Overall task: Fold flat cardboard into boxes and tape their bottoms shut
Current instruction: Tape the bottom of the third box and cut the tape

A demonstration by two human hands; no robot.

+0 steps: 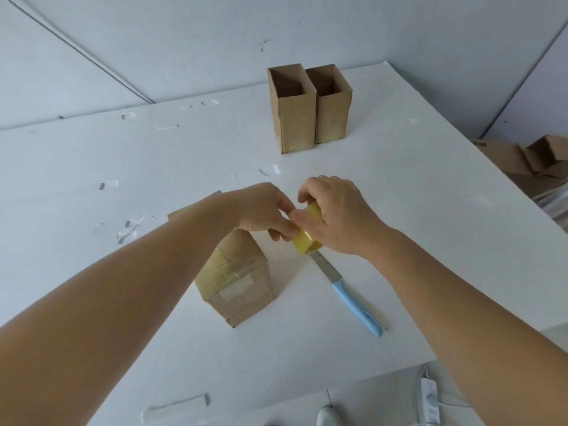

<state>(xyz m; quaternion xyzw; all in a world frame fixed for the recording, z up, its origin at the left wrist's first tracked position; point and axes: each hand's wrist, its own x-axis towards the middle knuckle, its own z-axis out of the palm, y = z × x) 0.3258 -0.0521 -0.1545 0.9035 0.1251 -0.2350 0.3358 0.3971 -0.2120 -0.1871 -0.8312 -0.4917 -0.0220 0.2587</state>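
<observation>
— Forearms fill the bottom of the view, both cut off by the lower edge. What do the hands hold?

— Right hand [338, 215] has its grip clamped round a yellowish tape roll [307, 232], above the bench [430, 210]. Most of the roll is hidden in the palm; only its outer band and lower rim show.

— And the left hand [264, 210]?

— Its fingers [287, 230] are curled and pinch at the roll's face. Whether they have the loose tape end is too small to tell.

— Where is the box being worked on?

— Cardboard box [236, 278] stands bottom-up on the bench, just below and left of the hands, its flaps closed with strips of tape across them. The left wrist covers its far end. A tan edge peeks out beyond the left forearm; I can't say whether it belongs to the same box.

— Anything beside it?

— A knife with a light blue handle [353, 298] lies flat to the box's right, the blade tip hidden under the roll.

— Farther back?

— Two finished boxes [307, 109] stand upright, open-topped, touching side by side. At the right edge a pile of cardboard [522, 161] is cut off by the frame. Tape scraps [175, 407] dot the bench, one long strip near its front edge.
</observation>
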